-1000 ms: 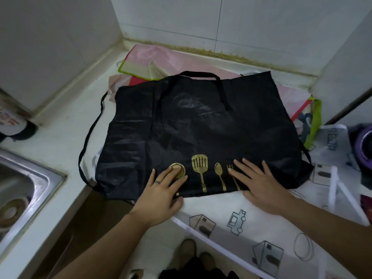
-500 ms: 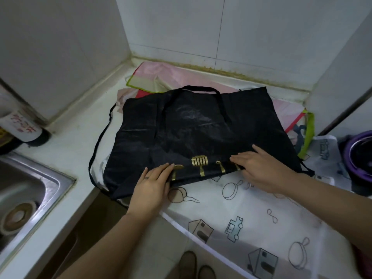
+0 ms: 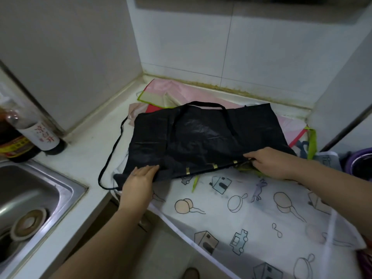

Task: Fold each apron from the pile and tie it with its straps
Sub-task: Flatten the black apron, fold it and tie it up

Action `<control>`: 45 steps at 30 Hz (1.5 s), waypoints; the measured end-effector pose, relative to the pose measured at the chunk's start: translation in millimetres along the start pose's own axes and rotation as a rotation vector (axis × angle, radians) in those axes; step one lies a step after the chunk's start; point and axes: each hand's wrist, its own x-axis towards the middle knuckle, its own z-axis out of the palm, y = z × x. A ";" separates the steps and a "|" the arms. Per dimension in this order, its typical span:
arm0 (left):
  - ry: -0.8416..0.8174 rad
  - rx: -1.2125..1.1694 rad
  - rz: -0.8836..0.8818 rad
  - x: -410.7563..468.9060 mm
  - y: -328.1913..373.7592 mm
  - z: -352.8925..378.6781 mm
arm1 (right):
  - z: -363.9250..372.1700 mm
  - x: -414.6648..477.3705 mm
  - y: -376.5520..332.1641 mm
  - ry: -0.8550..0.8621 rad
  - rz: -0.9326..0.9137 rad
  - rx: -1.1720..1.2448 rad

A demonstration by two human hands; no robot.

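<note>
Black apron [image 3: 201, 141] lies spread at the middle of the view, on top of a pile of other aprons on a white counter [image 3: 90, 150]. Its near edge is folded over, so that only small gold marks [image 3: 215, 166] show along the crease. The neck loop [image 3: 205, 104] lies flat on the cloth at 12 o'clock. One waist strap [image 3: 112, 154] trails off onto bare counter at 9 o'clock.

The left hand [image 3: 138, 179] rests flat at the apron's 7 o'clock corner, fingers straight and pressing on the fold. The right hand [image 3: 269, 164] is at 4 o'clock of the apron, its fingers curled round the folded near edge. The fold runs between the two hands.

The tiled wall [image 3: 261, 47] closes the far side from 10 to 2 o'clock, with a pink apron [image 3: 181, 91] just short of it. A sink [image 3: 30, 190] sits at 8 o'clock and bottles [image 3: 40, 135] stand at 9 o'clock, both well apart from the cloth. A purple bowl [image 3: 360, 162] is at 3 o'clock. A white printed apron [image 3: 251, 214] covers the near counter from 4 to 6 o'clock and hangs over its front edge.
</note>
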 end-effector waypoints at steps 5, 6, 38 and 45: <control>-0.109 -0.012 0.003 19.6 -18.4 -29.0 | 19.1 1.9 13.2 -0.159 0.086 -0.192; -0.220 -0.006 -0.025 24.6 -18.0 -39.0 | 18.4 -0.1 13.9 -0.199 0.102 -0.236; -0.527 0.461 -0.094 155.6 -87.9 25.8 | -16.0 156.1 44.2 -0.147 0.198 -0.126; -0.248 0.436 -0.205 161.5 -75.9 42.7 | -21.6 189.1 45.2 -0.116 0.207 -0.203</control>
